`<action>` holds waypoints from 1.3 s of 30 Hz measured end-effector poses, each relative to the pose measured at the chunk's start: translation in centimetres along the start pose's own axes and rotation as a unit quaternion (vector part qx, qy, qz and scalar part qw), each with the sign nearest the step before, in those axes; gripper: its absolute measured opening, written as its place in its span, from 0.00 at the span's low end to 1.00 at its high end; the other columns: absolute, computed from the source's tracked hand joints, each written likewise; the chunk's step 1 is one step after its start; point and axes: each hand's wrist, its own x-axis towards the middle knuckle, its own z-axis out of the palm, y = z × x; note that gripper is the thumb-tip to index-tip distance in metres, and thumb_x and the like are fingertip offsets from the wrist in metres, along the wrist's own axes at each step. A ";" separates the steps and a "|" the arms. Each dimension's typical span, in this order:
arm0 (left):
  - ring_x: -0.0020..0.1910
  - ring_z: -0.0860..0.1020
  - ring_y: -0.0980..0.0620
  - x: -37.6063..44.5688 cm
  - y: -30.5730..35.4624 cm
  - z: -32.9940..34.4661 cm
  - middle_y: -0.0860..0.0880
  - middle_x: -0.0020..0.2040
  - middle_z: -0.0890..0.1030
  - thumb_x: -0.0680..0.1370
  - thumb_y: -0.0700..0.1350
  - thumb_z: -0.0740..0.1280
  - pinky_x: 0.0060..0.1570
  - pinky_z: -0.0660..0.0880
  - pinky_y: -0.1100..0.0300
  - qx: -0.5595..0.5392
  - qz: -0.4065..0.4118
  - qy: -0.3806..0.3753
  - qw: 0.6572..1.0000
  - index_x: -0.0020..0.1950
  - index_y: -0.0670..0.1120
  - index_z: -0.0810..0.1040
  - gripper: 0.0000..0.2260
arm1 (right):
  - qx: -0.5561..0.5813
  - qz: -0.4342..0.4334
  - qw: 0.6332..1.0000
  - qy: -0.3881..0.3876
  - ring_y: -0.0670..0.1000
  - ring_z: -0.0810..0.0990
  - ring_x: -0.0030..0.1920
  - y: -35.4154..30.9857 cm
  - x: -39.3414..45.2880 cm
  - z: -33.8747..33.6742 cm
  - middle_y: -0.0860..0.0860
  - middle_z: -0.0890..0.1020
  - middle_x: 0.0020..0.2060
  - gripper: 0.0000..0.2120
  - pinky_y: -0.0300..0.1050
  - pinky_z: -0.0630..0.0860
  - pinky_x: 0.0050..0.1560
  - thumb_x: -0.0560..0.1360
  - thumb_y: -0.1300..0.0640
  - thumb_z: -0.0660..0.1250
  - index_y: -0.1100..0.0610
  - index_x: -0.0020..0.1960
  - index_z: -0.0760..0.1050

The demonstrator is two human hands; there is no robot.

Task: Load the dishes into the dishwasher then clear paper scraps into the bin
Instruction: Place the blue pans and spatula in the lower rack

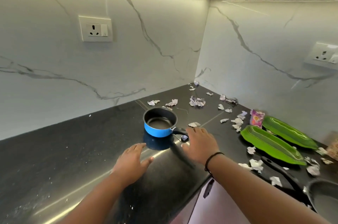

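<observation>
Both hands — left [132, 159], right [199, 141] — spread empty near one blue saucepan [158, 123], beside two green leaf plates [270, 141].

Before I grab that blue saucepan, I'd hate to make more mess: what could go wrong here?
1. The right hand may brush the paper scrap lying by the blue saucepan's handle, knocking it off the counter edge.
2. A one-handed lift by the handle could tip the blue saucepan; the left hand is open nearby.
</observation>
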 end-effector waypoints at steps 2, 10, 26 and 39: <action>0.73 0.62 0.51 1.5 -1.1 -0.3 0.51 0.75 0.63 0.77 0.62 0.60 0.71 0.62 0.53 -0.017 -0.002 -0.012 1.000 0.76 0.53 0.59 0.29 | -0.017 0.027 0.999 -0.017 0.54 0.72 0.60 -0.7 2.1 0.8 0.52 0.75 0.59 0.22 0.50 0.71 0.57 0.74 0.42 0.62 0.51 0.63 0.68; 0.67 0.70 0.51 6.0 -2.7 -0.2 0.50 0.72 0.67 0.77 0.60 0.63 0.62 0.69 0.56 -0.195 -0.058 -0.030 0.979 0.73 0.52 0.64 0.27 | 0.023 0.152 0.981 -0.115 0.54 0.78 0.55 -1.4 6.1 3.8 0.53 0.79 0.56 0.18 0.47 0.73 0.50 0.77 0.43 0.58 0.53 0.60 0.72; 0.45 0.81 0.47 6.1 17.9 2.9 0.44 0.50 0.82 0.72 0.57 0.65 0.50 0.75 0.50 -0.674 -0.034 -0.384 0.630 0.53 0.45 0.80 0.18 | 0.326 0.260 0.886 0.204 0.41 0.78 0.44 1.0 -7.2 -2.2 0.41 0.80 0.44 0.12 0.36 0.73 0.43 0.78 0.43 0.61 0.46 0.58 0.73; 0.32 0.80 0.49 -19.9 42.7 15.2 0.45 0.30 0.75 0.77 0.36 0.66 0.38 0.79 0.56 -0.455 0.280 -0.553 0.639 0.40 0.39 0.72 0.06 | 0.389 0.526 0.627 0.422 0.44 0.79 0.35 11.5 -46.6 -9.5 0.48 0.84 0.35 0.10 0.37 0.73 0.39 0.72 0.46 0.70 0.53 0.41 0.82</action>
